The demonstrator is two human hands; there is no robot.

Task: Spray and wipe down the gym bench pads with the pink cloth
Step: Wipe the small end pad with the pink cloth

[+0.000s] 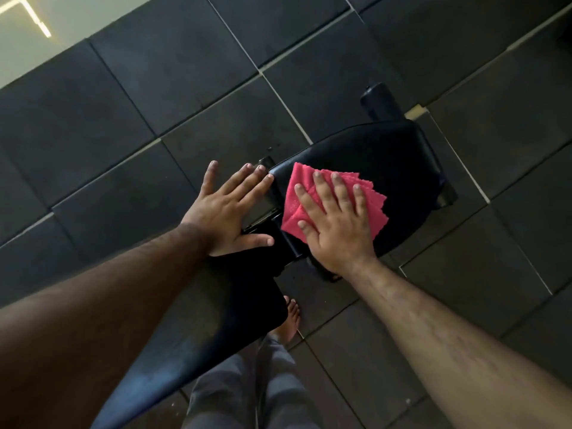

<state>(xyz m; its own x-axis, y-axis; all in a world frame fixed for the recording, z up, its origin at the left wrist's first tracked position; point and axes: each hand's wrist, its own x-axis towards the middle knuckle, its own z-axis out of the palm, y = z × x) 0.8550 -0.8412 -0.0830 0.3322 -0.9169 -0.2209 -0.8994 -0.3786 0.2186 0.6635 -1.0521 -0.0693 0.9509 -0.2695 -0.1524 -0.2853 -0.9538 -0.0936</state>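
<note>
1. While only the head view is given, the entries run: right hand (pixel 335 224), fingers spread and straight, pressing flat on the pink cloth (pixel 309 202).
2. Pink cloth: folded, lying on the near end of the seat pad (pixel 387 168), partly under the palm.
3. Left hand (pixel 227 212): fingers spread and flat, holding nothing, resting at the gap between the seat pad and the back pad (pixel 244 292).
4. Bench frame: a black roller (pixel 379 100) shows past the far end of the seat pad; dark floor tiles (pixel 154 103) lie all round. No spray bottle in view.
5. Step in hand, by judgement: wiping the seat pad. Keep the palm flat, pressure even, strokes overlapping out to the far edge and sides; let the left hand brace the surface.
</note>
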